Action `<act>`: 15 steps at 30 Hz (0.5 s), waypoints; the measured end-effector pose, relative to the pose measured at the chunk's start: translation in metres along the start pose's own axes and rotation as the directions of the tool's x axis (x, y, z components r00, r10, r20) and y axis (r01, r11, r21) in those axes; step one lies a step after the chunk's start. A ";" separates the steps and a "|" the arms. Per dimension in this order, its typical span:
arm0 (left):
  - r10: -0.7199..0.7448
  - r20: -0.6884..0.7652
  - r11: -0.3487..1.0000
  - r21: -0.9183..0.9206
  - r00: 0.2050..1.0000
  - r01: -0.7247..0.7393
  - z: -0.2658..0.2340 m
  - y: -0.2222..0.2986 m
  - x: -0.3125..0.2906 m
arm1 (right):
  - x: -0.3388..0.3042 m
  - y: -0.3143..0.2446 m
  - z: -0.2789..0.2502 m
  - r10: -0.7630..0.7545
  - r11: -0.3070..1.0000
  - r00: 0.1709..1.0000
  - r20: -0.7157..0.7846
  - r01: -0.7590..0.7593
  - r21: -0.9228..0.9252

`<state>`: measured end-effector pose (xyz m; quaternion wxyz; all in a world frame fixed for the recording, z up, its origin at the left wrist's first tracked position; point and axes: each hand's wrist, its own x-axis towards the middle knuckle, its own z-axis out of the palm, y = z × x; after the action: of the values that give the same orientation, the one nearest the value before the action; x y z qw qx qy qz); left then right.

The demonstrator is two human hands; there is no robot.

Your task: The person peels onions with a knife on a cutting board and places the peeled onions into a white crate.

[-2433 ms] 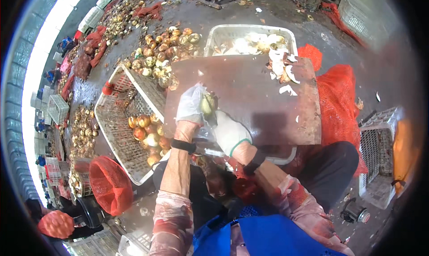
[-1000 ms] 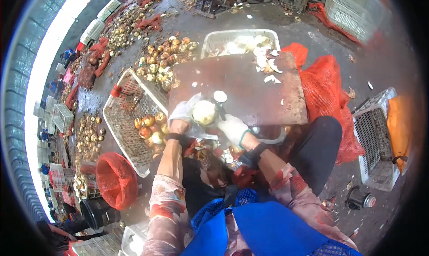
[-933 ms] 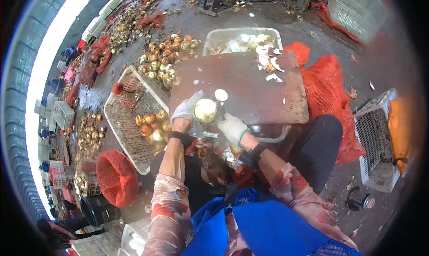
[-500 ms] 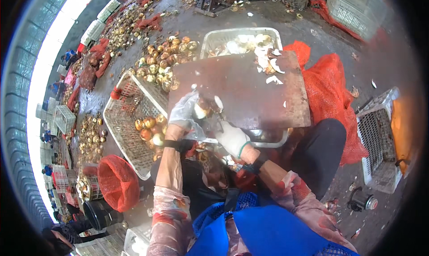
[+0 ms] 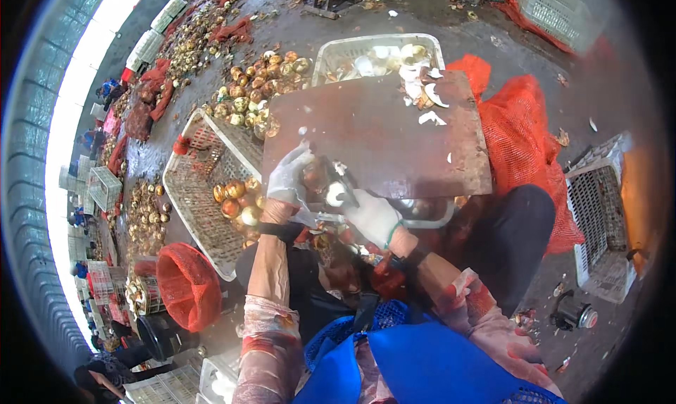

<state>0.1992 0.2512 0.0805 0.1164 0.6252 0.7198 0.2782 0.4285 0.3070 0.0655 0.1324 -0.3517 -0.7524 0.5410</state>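
Observation:
My left hand (image 5: 287, 177), in a thin whitish glove, is closed round an onion (image 5: 317, 177) with brown skin, above the near left part of a brown board (image 5: 373, 140). A white cut face (image 5: 336, 194) shows at the onion's near right side. My right hand (image 5: 373, 217), in a white knit glove, grips a small dark-bladed knife (image 5: 348, 194) against the onion; most of its handle is hidden in the fist. White peelings (image 5: 429, 94) lie at the board's far right corner. A small white scrap (image 5: 303, 131) lies near its left edge.
A white crate (image 5: 380, 43) with pale pieces stands under the board. At left, a tilted crate (image 5: 211, 122) holds several onions (image 5: 239, 201); more onions (image 5: 260, 87) lie on the floor beyond. Red mesh bags (image 5: 517, 143) and another crate (image 5: 598, 221) are at right.
The onion has turned in my left hand, so its white cut face now sits nearer my right hand. Both hands stay close together at nearly the same spot.

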 end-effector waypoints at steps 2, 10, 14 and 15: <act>-0.354 0.063 0.781 -0.528 0.933 0.332 0.010 -0.002 0.002 | 0.002 -0.006 0.006 0.017 0.999 0.999 0.027 -0.017 -0.027; -0.593 0.033 0.505 -0.763 0.804 0.404 0.032 -0.018 0.001 | -0.002 -0.022 0.025 0.076 0.987 0.995 0.071 -0.065 -0.145; -0.483 -0.068 0.684 -0.651 0.873 0.328 0.035 -0.039 -0.004 | 0.008 -0.031 0.024 0.077 0.984 0.992 0.095 -0.061 -0.167; -0.394 -0.080 0.843 -0.429 0.916 0.325 0.034 -0.020 0.002 | 0.013 -0.029 0.017 0.101 0.981 0.990 0.099 -0.083 -0.177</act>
<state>0.1993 0.2603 0.0418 0.2342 0.4154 0.7576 0.4456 0.3979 0.2986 0.0824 0.0357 -0.3667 -0.7853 0.4975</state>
